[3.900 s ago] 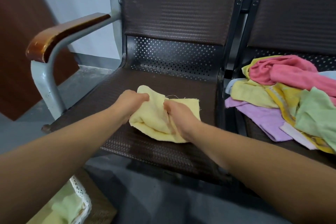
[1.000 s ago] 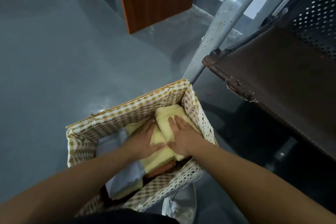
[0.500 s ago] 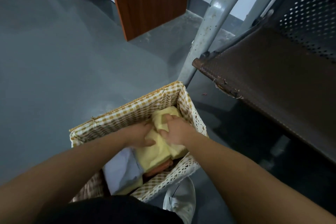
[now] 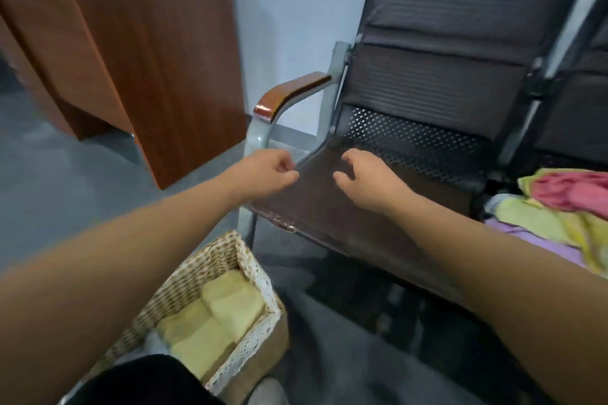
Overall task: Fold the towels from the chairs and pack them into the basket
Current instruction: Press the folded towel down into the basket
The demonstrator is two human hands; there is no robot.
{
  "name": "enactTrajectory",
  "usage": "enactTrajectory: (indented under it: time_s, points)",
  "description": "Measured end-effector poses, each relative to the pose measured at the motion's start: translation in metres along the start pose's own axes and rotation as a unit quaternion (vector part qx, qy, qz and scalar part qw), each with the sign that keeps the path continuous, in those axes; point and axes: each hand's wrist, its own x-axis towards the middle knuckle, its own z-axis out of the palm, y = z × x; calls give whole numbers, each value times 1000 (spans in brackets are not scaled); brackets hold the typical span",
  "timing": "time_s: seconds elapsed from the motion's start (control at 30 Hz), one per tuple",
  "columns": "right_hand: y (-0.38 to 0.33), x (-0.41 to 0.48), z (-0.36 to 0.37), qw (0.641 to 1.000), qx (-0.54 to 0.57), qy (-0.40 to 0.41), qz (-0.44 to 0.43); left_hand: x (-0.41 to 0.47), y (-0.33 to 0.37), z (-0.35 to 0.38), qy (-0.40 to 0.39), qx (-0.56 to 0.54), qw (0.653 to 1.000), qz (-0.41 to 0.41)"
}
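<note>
Grey floor [image 4: 65,200] spreads left of the fingers [image 4: 291,175], with a dark chair seat [image 4: 345,217] just under them. Both the left hand [image 4: 268,171] and the right hand [image 4: 368,179] hover loosely curled, gripping nothing. Best to reach right for the towel heap [image 4: 556,207] and take one piece by its corners; the basket [image 4: 197,268], below the left fingers, holds folded yellow towels [image 4: 230,306]

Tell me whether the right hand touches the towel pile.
Apart. Head view: the right hand is over one chair's seat; the towel pile lies on the next chair.
</note>
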Motion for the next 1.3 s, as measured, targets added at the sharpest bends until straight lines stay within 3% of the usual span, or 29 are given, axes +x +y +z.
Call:
enactTrajectory:
  time_s: [0.2,0.43,0.57,0.77,0.83,0.97,1.07,1.17,1.23,1.27,1.3]
  points:
    - [129,-67,-95,986,-60,83,133,41,167,61,1,-22,991,131]
    - [289,-154,-131,939,-127,90,307,79,301,184,-96,-47,974,202]
    - [361,-173,-134,919,-141,93,356,100,355,262,-172,-38,959,220]
    - [439,-150,-138,891,-201,174,368,129,409,350,-249,18,942,223]
    - [461,-142,-135,877,-207,167,399,135,411,373,-278,73,927,242]
    - [487,-135,-132,856,-227,115,451,139,402,395,-242,93,931,257]
    - [485,-132,-149,851,-239,183,430,141,402,392,-258,96,926,257]
    - [459,-131,-173,863,-75,329,376,146,415,374,-275,-64,940,189]
    - [433,-134,-185,879,59,370,293,144,427,349,-203,-262,940,85]
    - [417,-137,-188,894,106,353,254,143,433,334,-181,-366,912,30]
    - [401,-143,-188,906,158,323,224,144,438,317,-190,-480,856,-21]
